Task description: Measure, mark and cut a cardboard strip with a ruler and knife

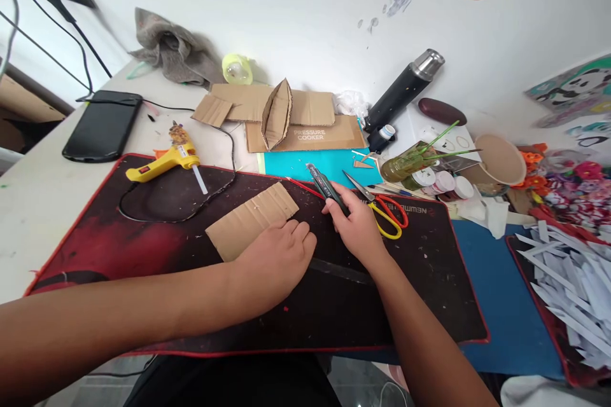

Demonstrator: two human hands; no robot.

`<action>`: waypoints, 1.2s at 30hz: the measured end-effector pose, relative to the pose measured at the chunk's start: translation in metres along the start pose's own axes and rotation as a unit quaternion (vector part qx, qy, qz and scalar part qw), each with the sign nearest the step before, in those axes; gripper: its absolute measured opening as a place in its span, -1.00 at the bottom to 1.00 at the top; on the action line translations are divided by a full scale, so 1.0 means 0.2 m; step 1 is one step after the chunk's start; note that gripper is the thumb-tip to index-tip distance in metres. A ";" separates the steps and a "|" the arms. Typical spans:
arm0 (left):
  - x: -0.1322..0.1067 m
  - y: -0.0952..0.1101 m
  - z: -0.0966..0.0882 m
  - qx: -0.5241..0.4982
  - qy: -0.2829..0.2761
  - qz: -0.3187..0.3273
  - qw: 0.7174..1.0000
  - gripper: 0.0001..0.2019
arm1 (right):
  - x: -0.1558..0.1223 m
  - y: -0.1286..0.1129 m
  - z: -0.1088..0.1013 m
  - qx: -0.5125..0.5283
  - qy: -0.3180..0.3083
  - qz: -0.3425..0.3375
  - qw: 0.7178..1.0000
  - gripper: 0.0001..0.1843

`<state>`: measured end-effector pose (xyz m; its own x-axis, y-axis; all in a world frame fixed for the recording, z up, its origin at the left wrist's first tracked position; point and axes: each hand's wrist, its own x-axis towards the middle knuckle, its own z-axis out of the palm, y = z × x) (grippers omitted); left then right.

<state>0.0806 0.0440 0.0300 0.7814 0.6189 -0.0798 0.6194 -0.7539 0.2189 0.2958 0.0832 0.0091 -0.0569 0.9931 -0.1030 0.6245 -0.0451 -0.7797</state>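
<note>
A strip of corrugated cardboard (251, 219) lies on the black and red desk mat (157, 229). My left hand (279, 261) rests on the mat at the strip's near right corner, fingers curled and pressed on its edge. My right hand (356, 226) is closed round a black utility knife (324, 186), whose tip points away from me, just right of the strip. Yellow and red handled scissors (384, 206) lie right beside this hand.
A yellow glue gun (165, 160) with its cord lies at the mat's far left. Behind are flat cardboard sheets with a folded boat shape (277, 114), a phone (102, 127), a black flask (403, 92), a glass jar (405, 164), a paper bowl (499, 159) and white paper strips (573, 280).
</note>
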 end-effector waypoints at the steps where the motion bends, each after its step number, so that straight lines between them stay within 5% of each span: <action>1: 0.00 0.00 -0.01 -0.016 -0.003 -0.001 1.000 -0.89 | 0.00 0.00 0.00 0.003 -0.005 -0.002 1.000 -0.41; 6: -0.06 -0.10 -0.07 -0.103 -0.013 -0.011 0.995 -0.86 | -0.01 0.01 -0.02 0.061 -0.034 0.005 0.998 -0.40; 10: -0.14 -0.28 -0.15 -0.218 0.050 -0.068 0.972 -0.79 | -0.02 0.03 -0.02 0.121 -0.041 0.018 0.992 -0.36; 16: -0.22 -0.53 -0.14 -0.210 0.078 -0.087 0.971 -0.70 | -0.02 0.04 -0.01 0.138 -0.031 0.017 0.990 -0.35; 22: -0.20 -0.66 -0.12 -0.142 0.126 -0.107 0.976 -0.62 | -0.02 0.04 0.00 0.165 -0.025 0.025 0.986 -0.36; 26: -0.17 -0.66 -0.12 -0.107 0.136 -0.104 0.979 -0.59 | -0.02 0.03 0.00 0.172 -0.017 0.030 0.984 -0.34; 31: -0.17 -0.51 -0.14 -0.032 0.209 -0.147 0.966 -0.60 | -0.02 0.04 0.01 0.180 -0.013 0.028 0.983 -0.34; 36: -0.22 -0.36 -0.06 0.063 0.176 0.030 0.982 -0.63 | -0.03 0.04 0.01 0.180 -0.002 0.031 0.983 -0.37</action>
<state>0.0013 0.0736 0.0294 0.7557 0.5941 0.2756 0.5954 -0.7985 0.0887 0.2996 0.0769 0.0011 -0.0317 0.9868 -0.1587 0.3102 -0.1412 -0.9401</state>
